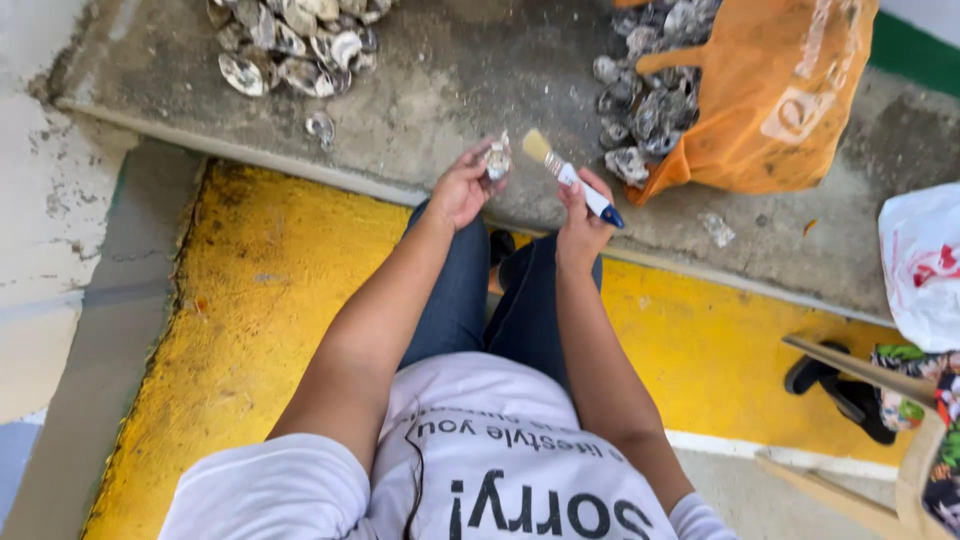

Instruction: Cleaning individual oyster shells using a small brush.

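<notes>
Shell in hand: a small grey, rough oyster shell (497, 160) is held up over the grey concrete ledge (470, 80), just in front of the person's knees.
Left hand: the left hand (462, 187) has its fingers curled about the shell, thumb and fingertips pinching its edges, palm turned up.
Right hand: the right hand (583, 215) is closed round the white and blue handle of a small paintbrush with pale bristles (570, 177); the bristle tip points toward the shell and sits just beside it, a narrow gap between.
Left pile: a heap of pale, opened oyster shells (295, 45) lies on the ledge at the upper left, with one stray shell (321, 126) apart from it, nearer the ledge edge.
Right pile: darker, muddy oyster shells (645, 95) spill from the mouth of an orange plastic bag (780, 100), close to the right hand.
Open room: bare concrete lies between the two piles, straight ahead of the hands.
Edges: the ledge ends in a pale lip, below which runs a yellow painted floor strip (260, 300); the person's legs in blue jeans (480, 300) reach across it.
Right margin: a white plastic bag (925, 265), a black sandal (840, 385) and part of a wooden chair frame (860, 370) stand well apart from the hands.
</notes>
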